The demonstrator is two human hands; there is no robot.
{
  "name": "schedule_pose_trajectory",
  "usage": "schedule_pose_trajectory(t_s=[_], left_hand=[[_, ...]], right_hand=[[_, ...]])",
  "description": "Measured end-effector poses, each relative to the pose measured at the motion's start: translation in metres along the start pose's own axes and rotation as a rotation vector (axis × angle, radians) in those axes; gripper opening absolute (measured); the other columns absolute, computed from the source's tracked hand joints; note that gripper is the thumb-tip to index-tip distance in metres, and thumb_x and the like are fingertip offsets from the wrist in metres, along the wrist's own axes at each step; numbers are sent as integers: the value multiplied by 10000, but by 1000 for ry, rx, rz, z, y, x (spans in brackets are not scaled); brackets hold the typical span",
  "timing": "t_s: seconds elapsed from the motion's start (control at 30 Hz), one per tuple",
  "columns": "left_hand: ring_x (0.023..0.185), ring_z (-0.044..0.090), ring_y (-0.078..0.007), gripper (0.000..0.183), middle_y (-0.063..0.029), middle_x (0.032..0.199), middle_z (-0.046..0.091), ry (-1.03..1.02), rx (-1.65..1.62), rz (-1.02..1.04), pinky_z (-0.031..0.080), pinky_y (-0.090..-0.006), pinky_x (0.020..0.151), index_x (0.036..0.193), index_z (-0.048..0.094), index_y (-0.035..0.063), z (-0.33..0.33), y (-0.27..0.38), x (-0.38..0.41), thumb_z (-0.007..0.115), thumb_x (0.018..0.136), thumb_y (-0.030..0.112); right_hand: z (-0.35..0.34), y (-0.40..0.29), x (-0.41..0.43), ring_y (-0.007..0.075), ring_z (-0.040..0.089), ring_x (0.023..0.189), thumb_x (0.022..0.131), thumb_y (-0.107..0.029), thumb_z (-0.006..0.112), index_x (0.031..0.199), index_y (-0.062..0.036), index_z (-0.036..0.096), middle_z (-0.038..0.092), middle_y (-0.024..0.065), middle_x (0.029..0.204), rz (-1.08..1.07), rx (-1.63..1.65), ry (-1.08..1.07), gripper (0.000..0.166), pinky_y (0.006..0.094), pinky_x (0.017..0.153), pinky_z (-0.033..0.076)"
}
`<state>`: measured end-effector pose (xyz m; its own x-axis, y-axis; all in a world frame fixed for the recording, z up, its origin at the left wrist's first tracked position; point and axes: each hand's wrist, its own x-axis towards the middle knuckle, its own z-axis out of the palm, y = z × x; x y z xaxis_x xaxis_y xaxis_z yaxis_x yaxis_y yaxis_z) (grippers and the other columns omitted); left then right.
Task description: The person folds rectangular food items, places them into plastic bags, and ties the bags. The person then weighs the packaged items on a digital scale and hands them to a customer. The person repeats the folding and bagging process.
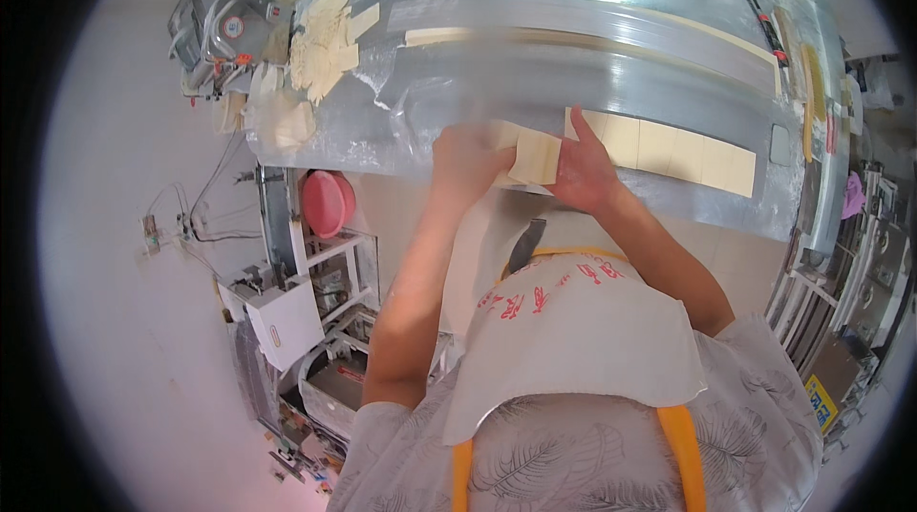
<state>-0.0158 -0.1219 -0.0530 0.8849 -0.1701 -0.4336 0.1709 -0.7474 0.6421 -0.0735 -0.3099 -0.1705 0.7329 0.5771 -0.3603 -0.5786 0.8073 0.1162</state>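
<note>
Over the near edge of the metal worktop, my left hand grips several thin, pale, square-cut dough pieces. A blurred patch in the view partly veils this hand. My right hand meets the right edge of these pieces, palm up and thumb spread away; its fingers are partly hidden beneath them. Beyond and to the right of that hand lies a strip of dough, cut crosswise into several pieces lying side by side. The right thumb overlaps the strip's left end.
A heap of dough scraps lies on the left of the worktop. A long folded dough band crosses the back. A rectangular scraper rests at right, near a yellow-handled brush. Below at left are a pink basin and machinery.
</note>
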Motion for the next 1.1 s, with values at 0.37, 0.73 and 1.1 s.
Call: schedule_pose_trajectory(t_s=[0.37,0.73,1.1], left_hand=[[1061,679,-384,628,-211,1136,690,427,-181,-51,547,-487,928,1048,711,17,68,-108,-12,907,563,365],[1027,723,-365,596,-187,1039,728,914,-477,-594,592,-434,876,995,736,20,49,-143,-115,961,503,271],[1210,641,-293,326,-178,1186,688,818,-902,301,606,-434,948,1093,743,-11,51,-184,-203,749,886,241]], right_hand=[[-29,19,20,324,471,1453,1107,-329,506,1527,-4,448,487,154,1579,113,-585,-250,534,529,1270,320],[5,67,111,309,510,1402,1079,-237,585,1533,38,399,525,170,1511,565,-1308,-292,563,490,1220,401],[71,89,83,302,614,1271,1065,-165,620,1464,24,468,566,196,1435,540,-1204,-80,468,468,1022,571]])
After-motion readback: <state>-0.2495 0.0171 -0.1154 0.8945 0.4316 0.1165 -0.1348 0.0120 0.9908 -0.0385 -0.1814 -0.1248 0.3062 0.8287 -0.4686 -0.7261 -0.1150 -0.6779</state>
